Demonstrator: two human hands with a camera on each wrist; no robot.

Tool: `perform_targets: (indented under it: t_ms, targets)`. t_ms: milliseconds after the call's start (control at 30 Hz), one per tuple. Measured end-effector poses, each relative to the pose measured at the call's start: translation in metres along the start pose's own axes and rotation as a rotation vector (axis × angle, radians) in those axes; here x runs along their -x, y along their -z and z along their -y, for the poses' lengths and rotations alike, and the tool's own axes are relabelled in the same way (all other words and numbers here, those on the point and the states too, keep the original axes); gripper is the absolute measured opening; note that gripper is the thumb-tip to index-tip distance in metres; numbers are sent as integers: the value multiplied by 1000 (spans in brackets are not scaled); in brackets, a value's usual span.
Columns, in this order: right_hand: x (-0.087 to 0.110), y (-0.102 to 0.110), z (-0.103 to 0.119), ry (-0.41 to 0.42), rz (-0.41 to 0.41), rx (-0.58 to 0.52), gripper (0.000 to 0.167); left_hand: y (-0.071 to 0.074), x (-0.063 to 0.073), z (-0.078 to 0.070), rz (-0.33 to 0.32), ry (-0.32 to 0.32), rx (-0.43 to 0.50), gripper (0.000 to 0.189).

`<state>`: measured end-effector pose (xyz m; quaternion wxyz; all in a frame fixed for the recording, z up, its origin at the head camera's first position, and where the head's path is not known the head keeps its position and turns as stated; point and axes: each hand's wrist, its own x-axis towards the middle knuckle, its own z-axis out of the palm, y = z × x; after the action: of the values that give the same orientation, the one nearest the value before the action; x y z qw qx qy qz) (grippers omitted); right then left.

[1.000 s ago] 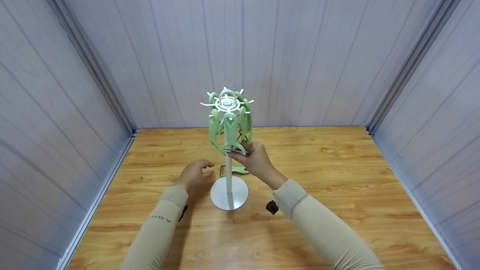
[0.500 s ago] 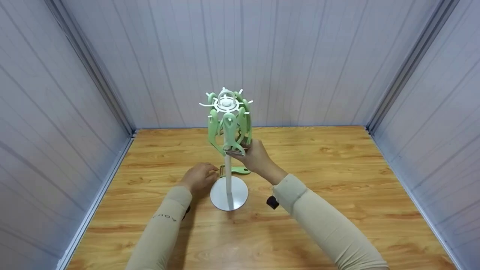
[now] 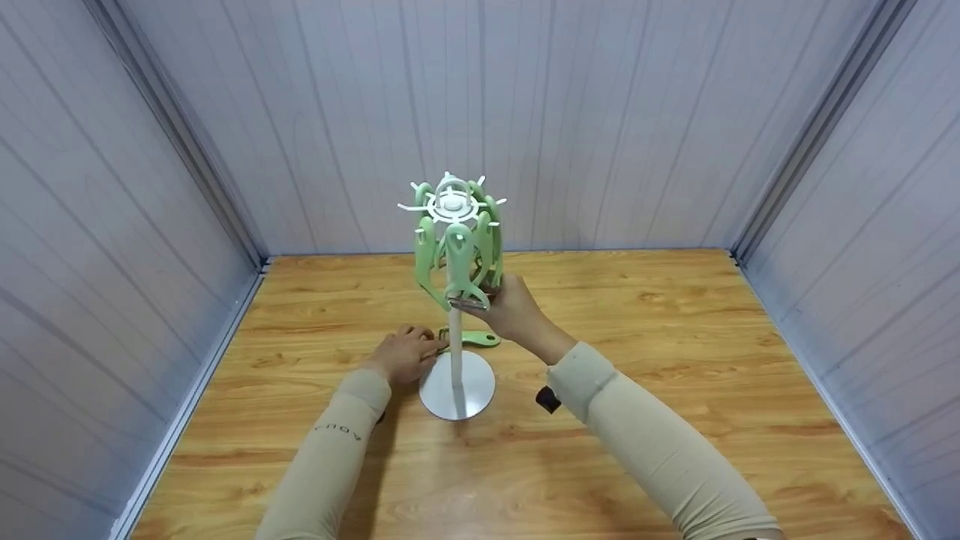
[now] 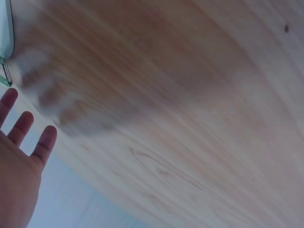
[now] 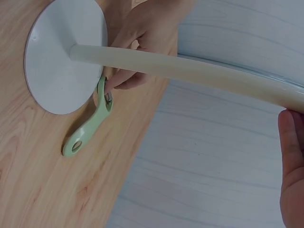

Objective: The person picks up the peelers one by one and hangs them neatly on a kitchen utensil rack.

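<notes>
A white stand with a round base (image 3: 457, 386), an upright pole (image 3: 456, 330) and a ring of hooks (image 3: 452, 205) stands on the table. Several light-green peelers (image 3: 460, 259) hang from the hooks. My right hand (image 3: 514, 307) holds the pole just under them; its thumb (image 5: 290, 147) lies against the pole in the right wrist view. Another green peeler (image 5: 88, 130) lies on the table behind the base. My left hand (image 3: 409, 354) pinches this peeler's head at the blade end. The outer fingers (image 4: 21, 127) of that hand are spread in the left wrist view.
The wooden table (image 3: 637, 390) has pale panel walls (image 3: 570, 127) at the back and both sides. The hanging peelers and hooks stand above the left hand's working spot. One long hook points left.
My left hand has moved right, from beside the base to the lying peeler, and its fingers have closed onto the peeler's head. The right hand stays at the pole, shifting slightly.
</notes>
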<state>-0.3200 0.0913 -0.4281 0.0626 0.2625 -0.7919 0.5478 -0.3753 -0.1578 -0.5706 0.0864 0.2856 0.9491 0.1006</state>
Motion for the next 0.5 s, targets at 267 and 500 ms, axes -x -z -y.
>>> perform_targets:
  t_ms: [267,500]
  targets:
    - [1,-4,-2,33,-29,-23,37,-2,4,9,-21,15,-4,42]
    - [6,-10,-12,75,-94,-85,33,0,16,16,-109,-30,25,30]
